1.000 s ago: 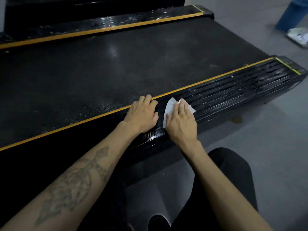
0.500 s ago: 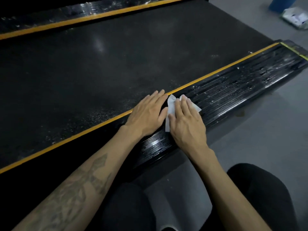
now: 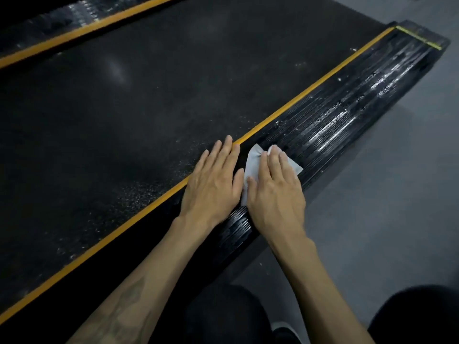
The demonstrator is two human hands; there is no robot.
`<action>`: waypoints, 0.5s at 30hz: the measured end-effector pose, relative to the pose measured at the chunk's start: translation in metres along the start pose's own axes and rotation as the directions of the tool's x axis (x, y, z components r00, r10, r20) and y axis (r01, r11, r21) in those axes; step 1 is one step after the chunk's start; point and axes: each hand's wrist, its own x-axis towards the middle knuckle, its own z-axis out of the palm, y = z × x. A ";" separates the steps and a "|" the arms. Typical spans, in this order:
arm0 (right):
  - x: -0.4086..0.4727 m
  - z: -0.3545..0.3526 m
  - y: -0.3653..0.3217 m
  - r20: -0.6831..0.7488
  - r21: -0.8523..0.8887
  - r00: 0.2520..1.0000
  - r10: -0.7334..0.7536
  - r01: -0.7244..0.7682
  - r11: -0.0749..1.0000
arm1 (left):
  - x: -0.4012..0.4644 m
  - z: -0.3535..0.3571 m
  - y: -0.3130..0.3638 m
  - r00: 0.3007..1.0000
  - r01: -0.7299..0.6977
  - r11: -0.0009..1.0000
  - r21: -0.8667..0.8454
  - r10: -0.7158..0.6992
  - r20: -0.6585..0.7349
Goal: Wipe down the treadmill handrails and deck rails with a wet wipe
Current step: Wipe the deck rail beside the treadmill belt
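With our right hand (image 3: 274,192) flat on the limp, light wet wipe (image 3: 252,165) and left hand (image 3: 213,184) open beside it, we judge palm pressure steadies it along the ribbed deck rail (image 3: 335,120).

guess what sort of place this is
Probably a gym or fitness room: a wide black treadmill belt, a ribbed black deck rail edged with a yellow stripe, and a bare grey floor.
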 end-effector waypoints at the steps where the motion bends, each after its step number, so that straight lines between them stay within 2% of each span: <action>1: 0.001 -0.001 0.001 0.015 -0.023 0.999 -0.035 0.036 0.999 | 0.000 0.000 0.000 1.000 -0.002 1.000 -0.004 0.002 0.005; 5: 0.007 -0.014 0.023 0.025 0.039 0.983 -0.183 0.181 0.983 | -0.001 -0.001 0.001 1.000 -0.017 1.000 -0.015 0.017 -0.007; 9: -0.012 -0.014 0.035 0.015 0.008 0.988 -0.156 0.156 0.988 | -0.002 -0.002 0.001 0.996 -0.087 0.996 0.007 0.087 -0.020; 13: -0.017 -0.015 0.036 0.001 0.006 0.968 -0.253 0.253 0.967 | -0.002 -0.001 0.000 0.995 -0.101 0.995 -0.010 0.101 -0.014; 15: -0.010 -0.017 0.040 0.030 0.003 0.970 -0.240 0.240 0.971 | -0.001 -0.002 -0.001 0.995 -0.103 0.995 -0.006 0.103 -0.013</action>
